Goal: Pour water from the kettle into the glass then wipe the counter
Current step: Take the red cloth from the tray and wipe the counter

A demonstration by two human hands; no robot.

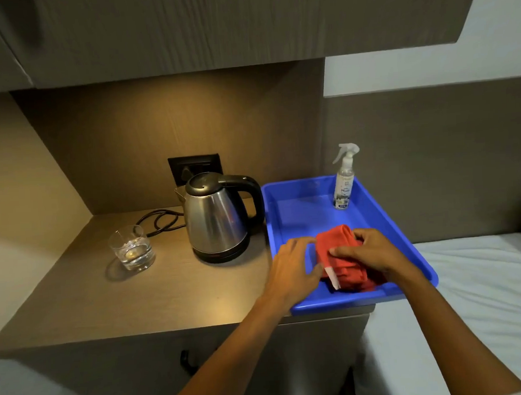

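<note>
A steel kettle with a black handle stands on its base at the middle of the counter. To its left a clear glass holds some water. A folded red cloth lies in the near part of a blue tray. My right hand grips the cloth from the top. My left hand rests on the tray's left rim with fingertips against the cloth's left edge; its fingers are spread.
A clear spray bottle stands in the tray's far right corner. The kettle's black cord loops behind the glass to a wall socket. Cabinets hang overhead. A white bed lies right of the counter.
</note>
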